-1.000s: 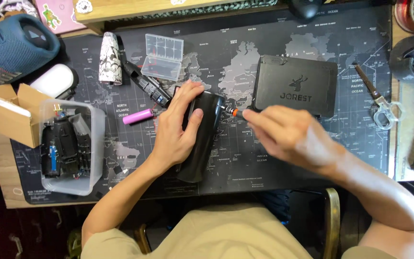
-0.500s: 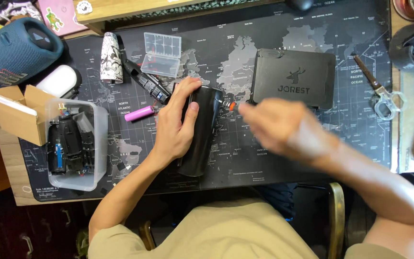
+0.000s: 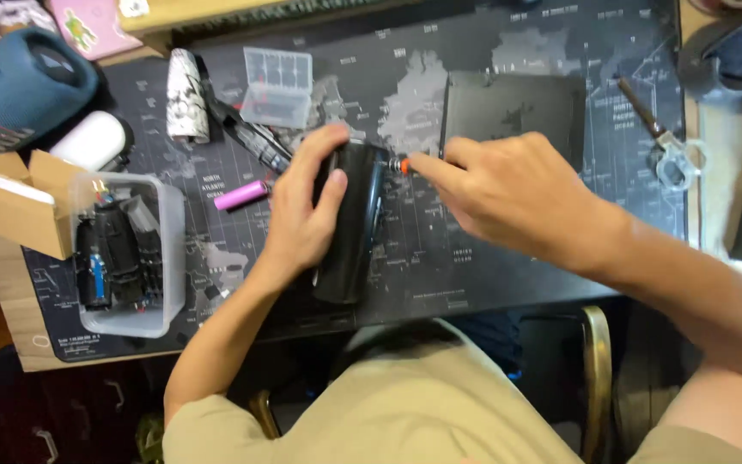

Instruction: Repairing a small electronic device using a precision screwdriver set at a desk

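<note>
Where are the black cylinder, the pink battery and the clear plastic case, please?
black cylinder [image 3: 349, 245]: head view, middle of its side.
pink battery [image 3: 241, 195]: head view, mid-length.
clear plastic case [image 3: 277, 88]: head view, centre of the lid.

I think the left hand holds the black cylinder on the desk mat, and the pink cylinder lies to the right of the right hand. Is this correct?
Not quite. The head view shows the left hand holding the black cylinder on the desk mat, but the pink cylinder lies to the left of the left hand, not to the right of the right hand.

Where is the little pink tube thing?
In the head view, the pink tube lies on the dark desk mat, just left of the left hand, right of the clear plastic tub.
</note>
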